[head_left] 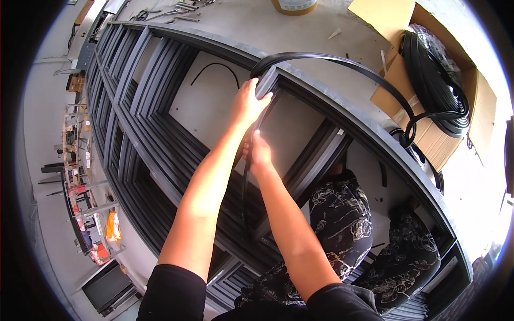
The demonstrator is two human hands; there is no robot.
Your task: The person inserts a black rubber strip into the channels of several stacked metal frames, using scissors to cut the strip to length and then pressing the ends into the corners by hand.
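Note:
My left hand [249, 104] is closed around a long black rubber sealing strip [342, 58] at a crossbar of the dark grey metal frame [209, 40]. Just below it, my right hand [259, 151] closes on the same strip along that bar, its fingers partly hidden. From the hands, the strip arches over the frame's far rail to the right. It makes a small loop near a cardboard box [484, 112] and joins a thick black coil [425, 80] inside. A loose end seems to hang below my right hand, dark against the stacked frames.
Several frames [160, 128] lie stacked beneath, with open bays between their bars. My knees [342, 214] are inside one bay at right. A short black strip piece [214, 65] lies on the floor. Beyond stand a bucket [295, 6] and loose metal pieces [186, 7]. Cluttered shelving [80, 198] lines the left.

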